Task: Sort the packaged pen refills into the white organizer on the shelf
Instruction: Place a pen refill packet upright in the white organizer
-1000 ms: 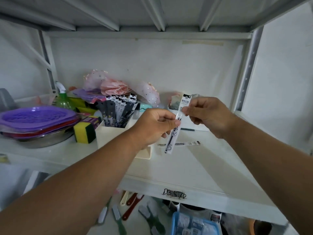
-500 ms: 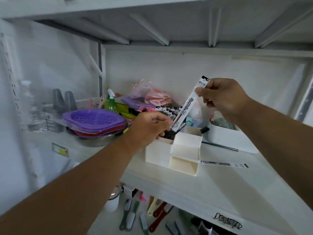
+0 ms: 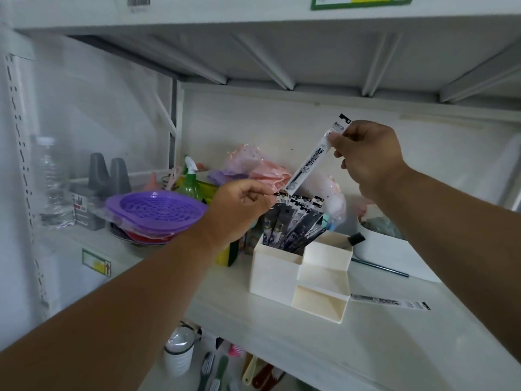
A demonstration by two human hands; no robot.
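Observation:
A white stepped organizer (image 3: 277,273) stands on the shelf, and its tall back compartment holds several packaged pen refills (image 3: 293,221) standing upright. My right hand (image 3: 366,156) pinches the top of one packaged refill (image 3: 311,159), which hangs tilted with its lower end just above the standing packs. My left hand (image 3: 239,210) pinches the top edges of those standing packs at their left side. Another packaged refill (image 3: 390,301) lies flat on the shelf to the right of the organizer.
Purple and red baskets (image 3: 155,213) sit stacked at the left by a green spray bottle (image 3: 189,182), grey stands and a clear bottle (image 3: 55,179). A white tub (image 3: 394,258) stands behind the organizer at right, with a thin rod (image 3: 379,268) beside it. Brushes hang below the shelf edge.
My right hand has lifted the refill higher, over the organizer's back compartment. My left hand let go of that pack and now holds the tops of the standing packs. The view swung left.

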